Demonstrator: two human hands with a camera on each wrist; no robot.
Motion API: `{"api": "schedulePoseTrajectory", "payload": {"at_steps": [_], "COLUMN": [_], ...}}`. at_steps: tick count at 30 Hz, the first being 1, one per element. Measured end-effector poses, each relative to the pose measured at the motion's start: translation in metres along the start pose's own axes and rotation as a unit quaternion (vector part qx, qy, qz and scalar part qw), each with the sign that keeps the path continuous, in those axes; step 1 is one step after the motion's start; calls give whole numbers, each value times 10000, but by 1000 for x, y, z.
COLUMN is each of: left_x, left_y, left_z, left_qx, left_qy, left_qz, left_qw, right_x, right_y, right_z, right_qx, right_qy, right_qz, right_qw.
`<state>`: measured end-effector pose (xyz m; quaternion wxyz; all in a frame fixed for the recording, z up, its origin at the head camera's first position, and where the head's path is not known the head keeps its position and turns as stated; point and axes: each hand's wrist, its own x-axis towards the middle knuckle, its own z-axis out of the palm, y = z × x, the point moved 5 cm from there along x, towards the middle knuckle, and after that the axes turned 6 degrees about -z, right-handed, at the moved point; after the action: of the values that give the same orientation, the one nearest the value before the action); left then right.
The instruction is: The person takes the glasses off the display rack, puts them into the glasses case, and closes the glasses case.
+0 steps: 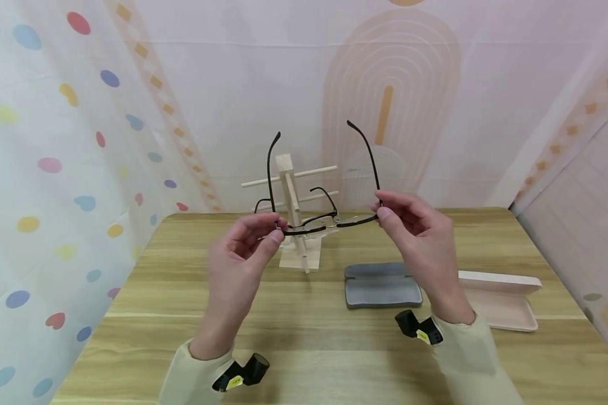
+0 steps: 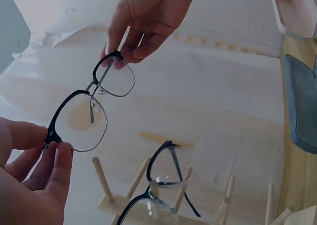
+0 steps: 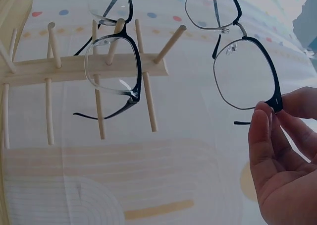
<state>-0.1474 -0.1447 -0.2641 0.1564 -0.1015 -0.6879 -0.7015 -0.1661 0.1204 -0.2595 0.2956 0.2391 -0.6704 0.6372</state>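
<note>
My left hand (image 1: 243, 247) and right hand (image 1: 419, 236) pinch a pair of black half-rim eyeglasses (image 1: 308, 230) by its two hinge corners. Both temples are unfolded and point up and away from me. In the left wrist view the lenses of these eyeglasses (image 2: 81, 120) show thin metal lower rims. Behind them stands a wooden peg rack (image 1: 286, 163) with several rods. A second pair of black-framed glasses (image 3: 137, 66) hangs on one tier of that rack, its temples spread to either side of the post.
Right of the rack an open grey-blue glasses case (image 1: 382, 292) lies on the wooden table (image 1: 304, 349). Beside it, partly behind my right wrist, is an open pale pink case (image 1: 506, 309). A patterned curtain (image 1: 223, 84) hangs behind the table and along its left side.
</note>
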Motion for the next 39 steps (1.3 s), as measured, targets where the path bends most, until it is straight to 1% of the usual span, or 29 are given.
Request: {"api": "schedulePoseTrajectory", "payload": {"at_steps": [5,9,14,22,27,30,33,39], "left_x": [-4,-7,-10,-15,-18,-20,-22,-25], "left_y": [-5,-9,-14,-23,-29,-33,-37,-46], "left_z": [8,14,20,25,29,32,35,40], "left_qx": [-53,-181,-327,-487,-599,-656,-673,-655], "left_qy": [-94,-157,-226,-150,-119,-179,-254,-359], "left_qz": [-52,-64,-84,-114,-32,14,-30,-249], "left_qw": [9999,9997,9992,9986,9981,9977,9974,9969], "right_x": [-5,-10,-18,-32,-39,-42,-46,-56], "right_y": [-3,-4,-4,-2,-1,1,3,7], "right_z": [-8,-14,-20,-22,-25,-27,-30,-35], "right_qx": [22,72,-326,-499,-626,-678,-760,-840], "right_qy": [47,118,122,182,140,128,139,89], "right_qz": [-157,-137,-112,36,103,199,327,570], "right_qw": [9999,9998,9993,9986,9979,9974,9965,9948]}}
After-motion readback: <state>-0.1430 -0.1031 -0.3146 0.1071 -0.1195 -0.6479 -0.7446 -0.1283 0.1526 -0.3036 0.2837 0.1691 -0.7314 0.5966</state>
